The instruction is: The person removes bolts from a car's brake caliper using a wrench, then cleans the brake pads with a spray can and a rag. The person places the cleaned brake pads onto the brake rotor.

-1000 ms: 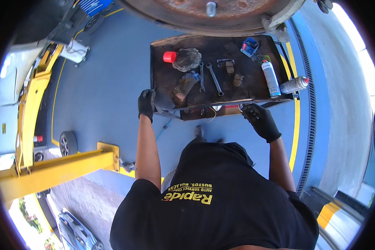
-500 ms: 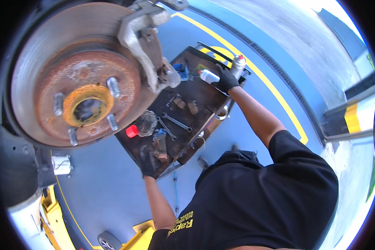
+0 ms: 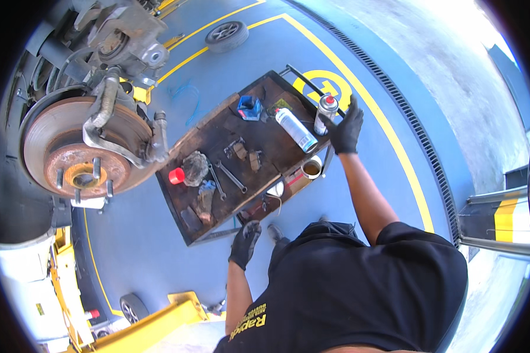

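Observation:
My right hand (image 3: 345,132), in a black glove, is open beside an upright spray can (image 3: 325,113) with a red nozzle. Its thumb reaches across the can's side, while the fingers stand apart from it. Left of that can, a white and blue spray can (image 3: 296,130) lies on the dark tool cart (image 3: 218,132). My left hand (image 3: 245,244), also gloved, hovers off the cart's near edge, fingers loosely bent, nothing visible in them. Closest to it on the cart are a dark flat pad (image 3: 190,218), a dirty rag (image 3: 205,200) and two wrenches (image 3: 232,177).
A rusty brake disc (image 3: 88,156) with bare studs hangs at the left beside the cart. On the cart lie brake pads (image 3: 240,150), a red cap (image 3: 176,176), a clear crumpled bag (image 3: 195,169) and a blue box (image 3: 250,108). A loose wheel (image 3: 227,36) lies on the floor behind.
The white and blue spray can, earlier at my right hand, now lies on the cart. My right hand has opened beside the other can. My left hand has drawn back off the cart. The view has shifted.

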`<state>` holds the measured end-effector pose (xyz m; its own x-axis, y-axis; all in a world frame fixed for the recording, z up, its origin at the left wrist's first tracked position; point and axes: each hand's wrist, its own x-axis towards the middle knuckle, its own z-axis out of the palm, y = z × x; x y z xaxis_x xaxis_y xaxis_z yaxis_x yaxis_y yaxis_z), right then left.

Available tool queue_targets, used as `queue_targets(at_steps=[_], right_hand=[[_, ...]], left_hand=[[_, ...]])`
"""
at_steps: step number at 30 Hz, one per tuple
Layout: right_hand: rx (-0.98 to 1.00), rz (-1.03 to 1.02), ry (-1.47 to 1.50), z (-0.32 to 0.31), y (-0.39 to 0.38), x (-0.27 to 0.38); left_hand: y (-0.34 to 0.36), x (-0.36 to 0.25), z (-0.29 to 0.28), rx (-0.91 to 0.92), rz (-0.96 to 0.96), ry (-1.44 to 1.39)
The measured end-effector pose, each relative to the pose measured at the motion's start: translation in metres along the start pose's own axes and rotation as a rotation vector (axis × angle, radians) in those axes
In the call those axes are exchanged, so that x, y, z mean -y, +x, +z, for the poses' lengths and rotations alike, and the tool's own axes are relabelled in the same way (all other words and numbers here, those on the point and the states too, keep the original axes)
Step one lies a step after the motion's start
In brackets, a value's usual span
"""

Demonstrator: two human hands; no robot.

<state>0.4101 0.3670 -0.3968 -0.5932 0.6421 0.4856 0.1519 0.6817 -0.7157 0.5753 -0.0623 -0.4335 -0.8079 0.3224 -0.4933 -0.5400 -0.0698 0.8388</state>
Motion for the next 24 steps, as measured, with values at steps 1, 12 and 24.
queue_targets(at_steps=[1, 12, 24], right_hand=[[-0.017, -0.018, 0.041, 0.001, 0.012, -0.005], [0.276, 0.247, 0.183, 0.049, 0.005, -0.060], [0.088, -0.080, 0.332, 0.045, -0.022, 0.055]], left_hand=[[0.003, -0.005, 0.011, 0.001, -0.001, 0.040], [0.024, -0.037, 0.087, 0.251, 0.048, 0.096], [-0.063, 0.018, -0.037, -0.044, 0.063, 0.331]])
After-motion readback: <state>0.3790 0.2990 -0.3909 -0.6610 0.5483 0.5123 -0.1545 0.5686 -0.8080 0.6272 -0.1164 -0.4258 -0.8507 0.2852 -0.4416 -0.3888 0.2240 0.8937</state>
